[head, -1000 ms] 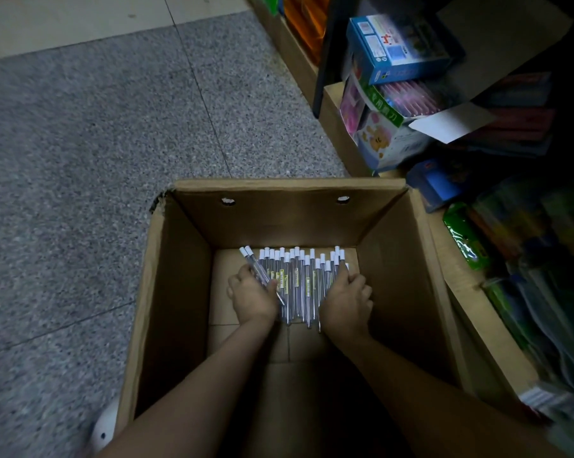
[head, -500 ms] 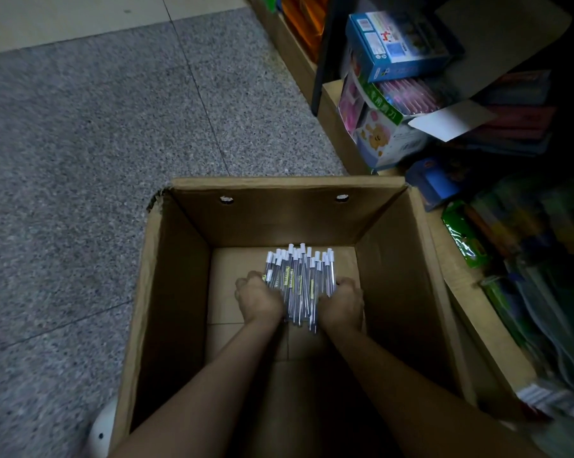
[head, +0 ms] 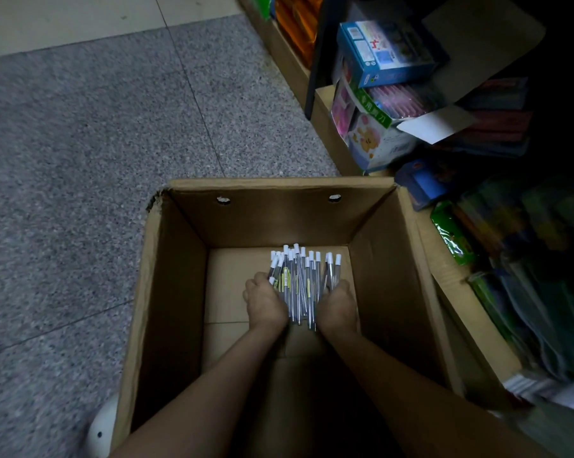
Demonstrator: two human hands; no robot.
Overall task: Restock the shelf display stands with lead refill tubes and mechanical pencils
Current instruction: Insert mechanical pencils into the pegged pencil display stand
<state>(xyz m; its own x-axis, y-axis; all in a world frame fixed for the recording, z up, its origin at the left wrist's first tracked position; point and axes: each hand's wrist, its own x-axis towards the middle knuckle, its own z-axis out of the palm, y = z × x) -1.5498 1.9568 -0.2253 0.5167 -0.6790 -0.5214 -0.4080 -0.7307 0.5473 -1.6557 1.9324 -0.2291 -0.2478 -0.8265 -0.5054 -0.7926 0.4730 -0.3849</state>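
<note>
Both hands squeezed closer since earlier; left hand (head: 265, 302) and right hand (head: 338, 305) curled round lead refill tubes (head: 298, 282) bundle inside cardboard box (head: 166, 292).

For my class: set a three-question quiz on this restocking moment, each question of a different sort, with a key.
1. True or false: the lead refill tubes lie inside the cardboard box.
2. Which hands touch the bundle? A left hand only; B right hand only; C both.
3. Fill in: the tubes' caps are ____.

Key: 1 true; 2 C; 3 white.
</note>
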